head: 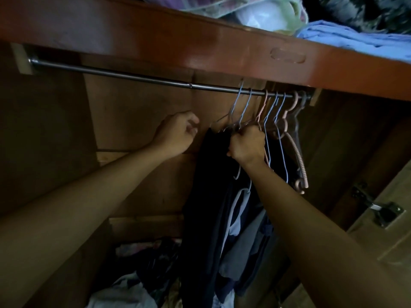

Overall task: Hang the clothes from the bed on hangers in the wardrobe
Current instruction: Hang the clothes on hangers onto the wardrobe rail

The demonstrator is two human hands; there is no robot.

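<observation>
A metal rail [133,75] runs across the wardrobe under a reddish shelf. Several wire hangers [270,107], blue and pink, bunch at its right end. A dark garment [213,178] hangs from the leftmost hangers, with more dark and grey clothes [249,236] behind it. My right hand [246,144] grips the hanger necks and the top of the dark garment just below the rail. My left hand [175,132] hovers to the left of the garment, fingers loosely curled, holding nothing.
Folded blue cloth [355,41] and bundled fabrics [255,12] lie on the shelf above. A heap of clothes [138,274] fills the wardrobe floor. A door hinge [382,210] sits at the right. The rail's left half is bare.
</observation>
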